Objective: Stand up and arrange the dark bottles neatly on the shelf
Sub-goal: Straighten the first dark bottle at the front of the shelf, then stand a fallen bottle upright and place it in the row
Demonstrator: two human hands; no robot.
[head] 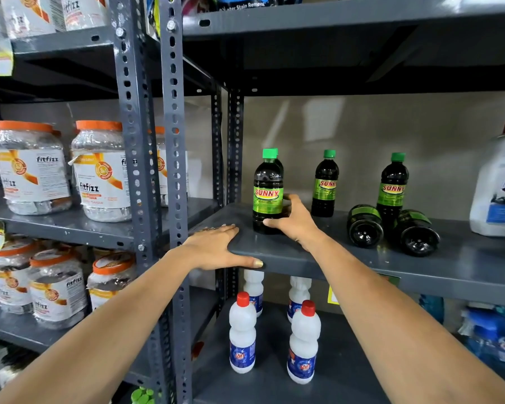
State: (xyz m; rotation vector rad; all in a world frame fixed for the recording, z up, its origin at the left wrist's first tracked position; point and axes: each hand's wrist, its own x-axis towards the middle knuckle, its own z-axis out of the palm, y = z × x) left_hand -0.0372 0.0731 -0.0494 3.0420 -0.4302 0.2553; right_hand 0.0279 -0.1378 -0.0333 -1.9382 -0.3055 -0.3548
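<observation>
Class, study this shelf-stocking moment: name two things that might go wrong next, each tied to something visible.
1. The right hand grips a standing dark bottle near the shelf edge; a slip might tip it off.
2. Two fallen bottles lie against an upright one; pulling them away might topple it.

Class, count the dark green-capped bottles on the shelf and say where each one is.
6: held bottle, one just behind it, two upright further right, two lying down. More could be hidden.
</observation>
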